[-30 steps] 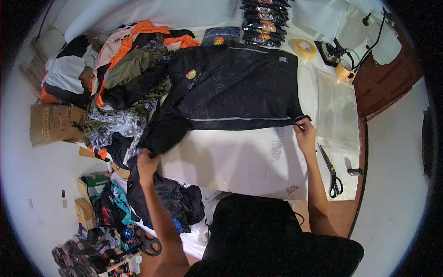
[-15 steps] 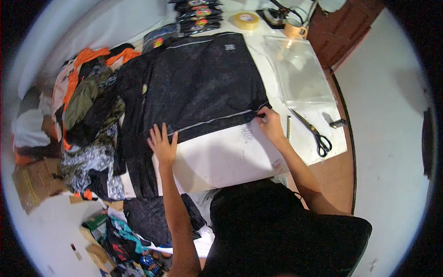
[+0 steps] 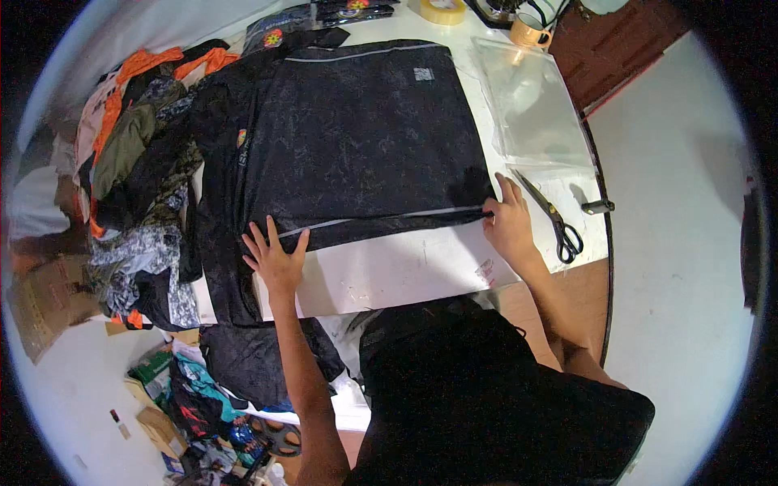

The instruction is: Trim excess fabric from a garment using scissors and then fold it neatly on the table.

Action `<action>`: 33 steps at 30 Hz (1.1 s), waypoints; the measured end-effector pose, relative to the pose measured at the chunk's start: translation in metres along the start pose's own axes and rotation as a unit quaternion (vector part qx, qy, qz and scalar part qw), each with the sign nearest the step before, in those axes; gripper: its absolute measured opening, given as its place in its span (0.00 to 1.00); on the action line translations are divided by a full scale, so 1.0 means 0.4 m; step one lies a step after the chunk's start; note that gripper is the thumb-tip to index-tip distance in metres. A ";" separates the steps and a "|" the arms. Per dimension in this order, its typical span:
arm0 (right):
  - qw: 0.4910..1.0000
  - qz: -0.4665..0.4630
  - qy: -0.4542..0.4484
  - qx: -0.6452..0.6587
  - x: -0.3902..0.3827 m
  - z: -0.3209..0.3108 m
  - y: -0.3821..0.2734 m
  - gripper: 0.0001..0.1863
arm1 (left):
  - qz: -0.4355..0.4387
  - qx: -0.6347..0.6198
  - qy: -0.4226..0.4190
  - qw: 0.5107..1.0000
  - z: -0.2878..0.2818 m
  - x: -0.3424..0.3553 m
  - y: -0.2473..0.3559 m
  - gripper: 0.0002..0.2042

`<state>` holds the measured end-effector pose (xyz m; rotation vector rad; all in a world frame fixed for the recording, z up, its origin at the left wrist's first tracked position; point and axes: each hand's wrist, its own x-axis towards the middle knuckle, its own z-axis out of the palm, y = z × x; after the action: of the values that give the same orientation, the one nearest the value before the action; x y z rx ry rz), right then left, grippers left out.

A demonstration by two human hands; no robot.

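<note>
A black shirt (image 3: 365, 130) with thin pale piping lies spread on the white table (image 3: 381, 279), its body flat and a small pale printed patch near the far right corner. My left hand (image 3: 278, 263) is open, fingers spread and pressed on the near left part of the shirt. At the near right corner, my right hand (image 3: 510, 227) pinches the hem between thumb and finger, while other fingers stretch past the edge. The dark folds of the shirt's left side run down toward the table's front edge.
Black scissors (image 3: 559, 223) and a small black tool (image 3: 598, 206) lie to the right. Beyond are clear plastic bags (image 3: 535, 113), an orange mug (image 3: 531, 31) and a tape roll (image 3: 442, 10). Clothes (image 3: 134, 162) pile up at left; more garments (image 3: 259, 364) lie below the table's edge.
My right hand has moved right with the shirt's near corner, and the hem lies straighter. A short pale stick beside the scissors no longer shows. My left hand stays spread on the cloth.
</note>
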<state>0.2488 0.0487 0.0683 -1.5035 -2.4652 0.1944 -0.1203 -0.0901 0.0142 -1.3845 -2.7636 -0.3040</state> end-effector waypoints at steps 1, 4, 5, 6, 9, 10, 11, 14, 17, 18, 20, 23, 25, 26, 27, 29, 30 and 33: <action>0.999 -0.006 -0.035 -0.040 -0.001 -0.015 -0.001 0.10 | -0.014 0.006 -0.022 1.000 -0.005 -0.004 0.007 0.42; 0.990 -0.029 -0.134 0.033 0.022 -0.055 -0.005 0.12 | -0.020 -0.003 -0.006 1.000 -0.015 -0.004 0.016 0.40; 0.977 -0.031 -0.192 0.092 0.039 -0.059 -0.011 0.13 | -0.016 -0.010 -0.005 1.000 -0.016 -0.001 0.014 0.39; 0.973 -0.050 -0.173 0.146 0.063 -0.051 -0.026 0.16 | -0.036 -0.011 0.003 0.999 -0.016 0.008 0.008 0.39; 0.960 -0.115 -0.058 0.249 0.171 0.043 -0.109 0.18 | 0.047 -0.169 0.111 0.978 0.005 0.058 -0.015 0.30; 0.959 -0.151 -0.032 0.239 0.210 0.085 -0.140 0.22 | 0.052 -0.144 0.156 0.976 0.016 0.069 -0.024 0.29; 0.953 -0.176 -0.041 0.242 0.242 0.126 -0.170 0.22 | 0.056 -0.113 0.196 0.972 0.027 0.076 -0.034 0.28; 0.964 -0.230 0.068 0.117 0.315 0.238 -0.251 0.32 | -0.052 -0.042 0.181 0.981 0.049 0.063 -0.069 0.35; 0.968 -0.243 0.066 0.022 0.343 0.291 -0.277 0.34 | -0.117 -0.009 0.131 0.984 0.054 0.024 -0.083 0.39; 0.967 -0.242 0.066 0.036 0.349 0.297 -0.276 0.35 | -0.131 -0.003 0.128 0.983 0.051 0.008 -0.078 0.40; 0.967 -0.249 0.053 0.032 0.349 0.300 -0.265 0.34 | -0.150 -0.014 0.103 0.983 0.036 -0.023 -0.060 0.40; 0.965 -0.258 0.041 0.023 0.338 0.290 -0.242 0.34 | -0.172 -0.005 0.069 0.983 -0.005 -0.062 -0.027 0.39; 0.965 -0.257 0.043 0.017 0.331 0.279 -0.229 0.34 | -0.167 0.006 0.078 0.983 -0.036 -0.077 -0.019 0.37; 0.964 -0.262 0.036 0.022 0.328 0.274 -0.223 0.34 | -0.162 0.010 0.050 0.986 -0.048 -0.076 -0.020 0.35; 0.966 -0.257 0.029 0.024 0.325 0.268 -0.220 0.35 | -0.157 0.014 0.074 0.985 -0.058 -0.063 -0.028 0.35; 0.964 -0.263 0.022 0.020 0.321 0.260 -0.216 0.35 | -0.186 -0.032 0.053 0.981 -0.068 -0.006 -0.063 0.28; 0.964 -0.263 0.021 0.014 0.318 0.258 -0.216 0.35 | -0.146 -0.024 0.159 0.976 -0.063 0.032 -0.075 0.22; 0.965 -0.260 0.006 0.010 0.316 0.252 -0.217 0.36 | -0.016 -0.159 0.215 0.964 -0.020 0.232 -0.109 0.16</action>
<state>0.0912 0.1226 0.0102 -0.7968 -2.7313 0.1070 -0.2112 -0.0436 0.0262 -1.1498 -2.4463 -0.9598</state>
